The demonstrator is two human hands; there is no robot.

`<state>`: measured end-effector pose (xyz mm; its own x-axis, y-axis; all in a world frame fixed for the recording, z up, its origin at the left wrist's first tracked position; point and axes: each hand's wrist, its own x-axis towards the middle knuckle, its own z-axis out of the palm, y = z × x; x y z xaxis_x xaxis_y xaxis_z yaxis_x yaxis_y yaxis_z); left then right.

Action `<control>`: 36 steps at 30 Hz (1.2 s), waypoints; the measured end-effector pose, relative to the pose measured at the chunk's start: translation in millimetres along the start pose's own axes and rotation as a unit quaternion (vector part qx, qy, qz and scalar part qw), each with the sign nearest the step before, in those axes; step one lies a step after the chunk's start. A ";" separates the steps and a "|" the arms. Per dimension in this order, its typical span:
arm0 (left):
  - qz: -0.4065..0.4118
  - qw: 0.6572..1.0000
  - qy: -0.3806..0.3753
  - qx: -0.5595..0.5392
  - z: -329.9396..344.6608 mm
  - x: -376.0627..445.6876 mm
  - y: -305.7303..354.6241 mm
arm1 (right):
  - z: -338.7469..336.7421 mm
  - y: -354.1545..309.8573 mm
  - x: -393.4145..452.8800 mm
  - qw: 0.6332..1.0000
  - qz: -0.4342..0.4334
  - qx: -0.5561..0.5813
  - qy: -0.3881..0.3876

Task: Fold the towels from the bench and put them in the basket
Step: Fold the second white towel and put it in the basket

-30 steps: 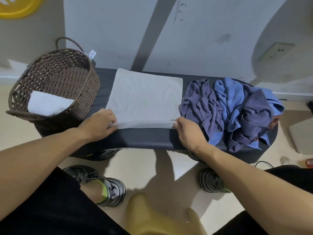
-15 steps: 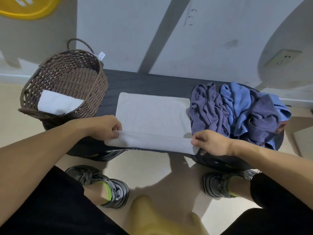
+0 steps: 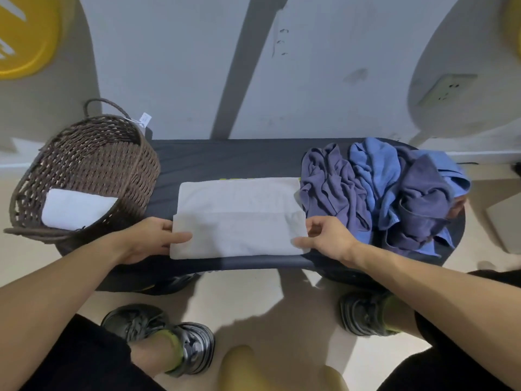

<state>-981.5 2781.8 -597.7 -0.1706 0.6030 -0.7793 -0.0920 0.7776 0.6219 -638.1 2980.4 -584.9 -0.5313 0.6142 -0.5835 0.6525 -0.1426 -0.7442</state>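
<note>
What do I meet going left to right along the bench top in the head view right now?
Wicker basket holding a folded white towel → left hand → white towel being folded → right hand → heap of purple and blue towels.

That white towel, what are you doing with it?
A person is folding the white towel on the dark bench. The left hand pinches its left end and the right hand pinches its right end, with the near edge folded over the rest. One folded white towel already lies in the wicker basket on the left. A crumpled pile of blue and purple towels waits on the bench's right end.
</note>
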 end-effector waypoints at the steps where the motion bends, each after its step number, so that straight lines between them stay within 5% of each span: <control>1: 0.007 1.000 0.006 0.020 -0.5 0.1 -2.5 | 0.6 2.2 2.4 0.999 -0.013 -0.035 0.012; 5: 0.024 0.992 0.040 0.115 1.8 -4.8 -0.8 | 0.6 6.1 5.5 0.991 -0.054 -0.117 0.035; 10: 0.014 0.994 0.006 0.110 -2.6 -22.2 1.0 | 5.6 12.4 2.6 0.998 -0.033 -0.043 -0.028; 15: 0.097 0.990 0.102 -0.017 -5.7 -17.5 -0.5 | 12.4 0.3 9.0 0.990 -0.093 0.041 0.095; 20: 0.127 0.969 0.195 -0.078 -7.1 8.3 -4.0 | 18.0 -8.7 29.8 0.987 -0.056 0.034 0.145; 30: 0.125 0.941 0.303 0.089 -4.3 37.3 5.0 | 17.8 -16.5 49.3 0.981 -0.050 -0.033 0.187; 36: 0.107 0.938 0.321 0.082 -9.0 42.7 2.6 | 21.4 -21.7 49.6 0.975 -0.069 -0.038 0.208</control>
<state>-997.9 2808.0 -628.7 -0.7276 0.5584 -0.3986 0.1552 0.6999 0.6972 -690.2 2997.3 -604.7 -0.3620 0.8872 -0.2861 0.6366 0.0111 -0.7711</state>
